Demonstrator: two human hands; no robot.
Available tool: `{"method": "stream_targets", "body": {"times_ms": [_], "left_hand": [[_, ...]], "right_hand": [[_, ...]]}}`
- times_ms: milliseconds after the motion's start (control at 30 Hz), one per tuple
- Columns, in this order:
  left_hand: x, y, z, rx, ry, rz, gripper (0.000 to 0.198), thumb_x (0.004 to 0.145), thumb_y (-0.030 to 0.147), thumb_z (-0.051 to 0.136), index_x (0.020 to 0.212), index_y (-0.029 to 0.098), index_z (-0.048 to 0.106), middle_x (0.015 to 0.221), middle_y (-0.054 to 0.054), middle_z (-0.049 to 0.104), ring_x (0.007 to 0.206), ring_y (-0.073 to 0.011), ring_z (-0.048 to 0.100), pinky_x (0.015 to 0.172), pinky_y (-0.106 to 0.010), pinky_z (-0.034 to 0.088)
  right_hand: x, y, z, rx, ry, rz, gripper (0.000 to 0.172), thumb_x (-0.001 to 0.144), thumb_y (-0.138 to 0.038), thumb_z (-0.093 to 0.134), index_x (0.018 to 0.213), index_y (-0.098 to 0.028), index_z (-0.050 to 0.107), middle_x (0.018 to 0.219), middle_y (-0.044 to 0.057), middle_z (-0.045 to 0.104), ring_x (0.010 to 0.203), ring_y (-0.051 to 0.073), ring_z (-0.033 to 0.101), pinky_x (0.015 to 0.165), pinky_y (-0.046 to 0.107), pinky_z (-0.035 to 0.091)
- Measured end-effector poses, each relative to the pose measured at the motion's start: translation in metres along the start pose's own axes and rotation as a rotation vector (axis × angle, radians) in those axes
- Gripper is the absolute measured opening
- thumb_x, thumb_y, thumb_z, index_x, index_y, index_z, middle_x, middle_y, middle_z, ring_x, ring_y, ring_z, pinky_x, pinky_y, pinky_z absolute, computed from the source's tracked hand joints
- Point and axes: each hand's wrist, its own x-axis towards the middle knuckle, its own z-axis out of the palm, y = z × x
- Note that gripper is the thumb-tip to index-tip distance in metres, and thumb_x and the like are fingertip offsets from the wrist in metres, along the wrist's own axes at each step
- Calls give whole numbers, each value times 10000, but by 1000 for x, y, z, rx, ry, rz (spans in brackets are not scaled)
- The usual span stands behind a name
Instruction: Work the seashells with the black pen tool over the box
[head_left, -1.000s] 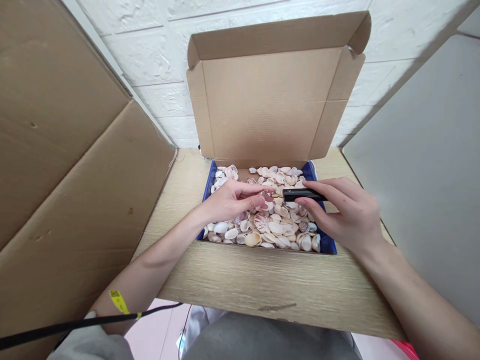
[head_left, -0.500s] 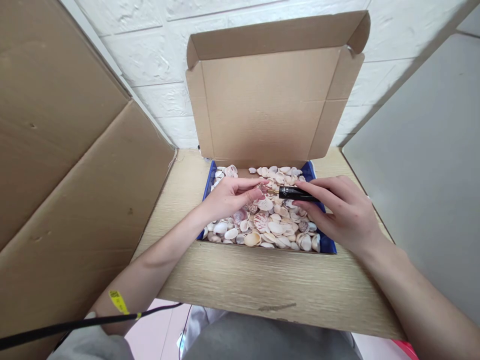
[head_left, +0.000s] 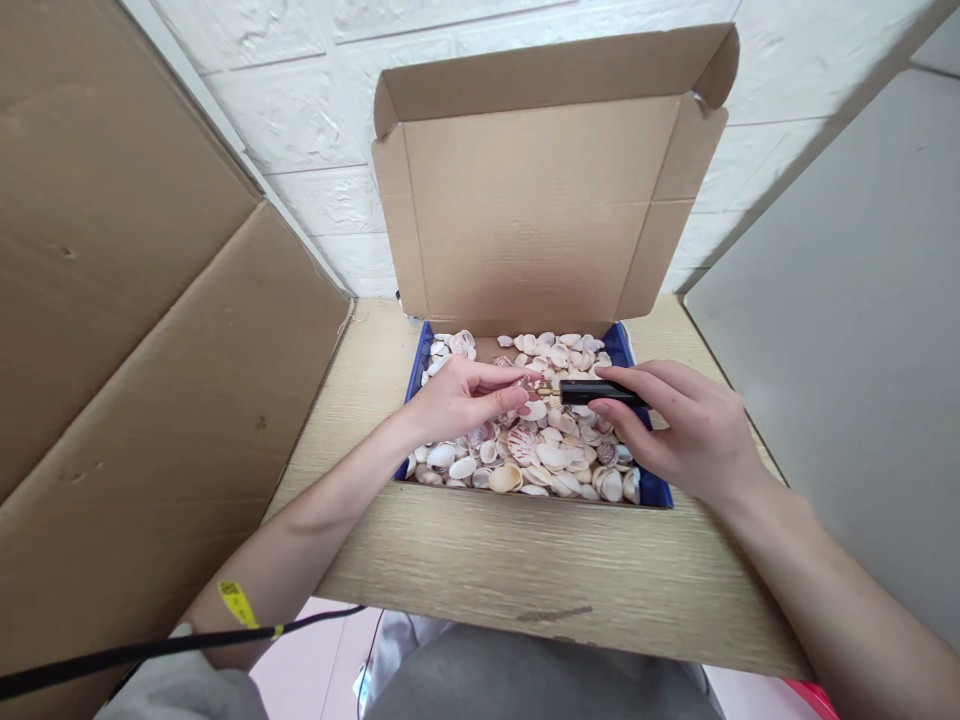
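My right hand (head_left: 690, 425) grips a black pen-shaped mini drill (head_left: 592, 392) with a brass-coloured chuck, held nearly level and pointing left. Between the thumb and fingers of my left hand (head_left: 457, 400) is a small pinkish shell (head_left: 533, 384), partly hidden by the fingertips. The drill's tip meets the shell or lies right beside it; the exact contact is too small to tell. Both hands are above a shallow cardboard box with blue sides (head_left: 658, 488), filled with loose seashells (head_left: 553, 456) in white, cream and pink. One larger shell has reddish stripes.
The box's brown lid (head_left: 525, 200) stands raised against a white brick-patterned wall (head_left: 300, 110). Tall cardboard (head_left: 150, 330) borders the wooden table (head_left: 450, 560) on the left, a grey-white panel (head_left: 847, 300) on the right. A black cable (head_left: 150, 650) crosses the lower left.
The drill and my right hand have shifted slightly down and a touch right. My left fingers have moved slightly too, with the shell still pinched in them.
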Motion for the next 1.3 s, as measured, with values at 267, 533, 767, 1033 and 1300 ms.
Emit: {"method": "stream_targets", "body": {"times_ms": [267, 533, 767, 1033, 1300], "left_hand": [[1, -3, 1, 16, 50, 40, 514, 849, 462, 686, 1238, 126, 698, 1060, -114, 780, 923, -221, 756, 644, -238, 577], [5, -5, -1, 21, 95, 75, 539, 848, 513, 680, 1240, 144, 699, 957, -90, 787, 924, -224, 746, 741, -286, 573], [3, -2, 0, -12, 62, 18, 583, 829, 536, 690, 1251, 134, 691, 1045, -118, 776, 880, -222, 751, 628, -257, 564], [1, 0, 1, 10, -6, 6, 564, 871, 503, 658, 1299, 137, 654, 1204, -124, 731, 976, -225, 747, 644, -230, 567], [1, 1, 1, 4, -24, -16, 590, 854, 491, 675, 1317, 127, 638, 1135, -114, 759, 948, -206, 735, 704, -248, 571]], "right_hand": [[-2, 0, 1, 33, -33, 71, 207, 915, -322, 662, 1101, -231, 661, 810, 30, 714, 669, 169, 662, 567, 287, 518], [-1, 0, 2, 31, 3, 1, 302, 894, -278, 688, 1189, -254, 628, 899, 58, 723, 753, 199, 685, 649, 324, 566], [2, -2, -1, -30, 73, -51, 383, 874, -230, 705, 1236, -307, 606, 956, 44, 728, 743, 200, 655, 671, 359, 547], [3, -1, 0, -76, 109, -42, 432, 871, -190, 696, 1269, -302, 572, 1005, 61, 716, 837, 223, 656, 742, 385, 536], [3, 0, 1, -84, 108, -50, 411, 854, -190, 716, 1240, -256, 591, 1013, 89, 706, 879, 247, 651, 768, 401, 544]]}}
